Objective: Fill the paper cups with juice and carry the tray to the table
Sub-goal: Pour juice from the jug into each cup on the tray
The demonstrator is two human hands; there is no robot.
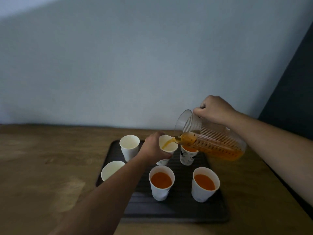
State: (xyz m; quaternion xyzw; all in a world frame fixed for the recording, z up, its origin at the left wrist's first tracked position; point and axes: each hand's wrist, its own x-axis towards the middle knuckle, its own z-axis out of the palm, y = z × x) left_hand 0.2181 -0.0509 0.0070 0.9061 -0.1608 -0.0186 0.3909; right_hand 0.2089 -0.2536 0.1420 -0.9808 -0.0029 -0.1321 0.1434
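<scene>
A dark ribbed tray (177, 211) on the wooden counter carries several white paper cups. My right hand (214, 110) grips the handle of a clear ribbed jug (211, 141), tilted left, and orange juice streams from its spout into the back middle cup (166, 146). My left hand (153, 148) is wrapped around that cup, which leans toward the jug. The two front cups (161, 183) (205, 184) and the back right cup (188, 156) hold juice. The back left cup (129, 146) and the left cup (111, 169) are empty.
The wooden counter (47, 160) meets a pale blue wall (135, 65) just behind the tray. A dark panel (294, 85) rises at the right, and the counter's right edge runs close beside the tray.
</scene>
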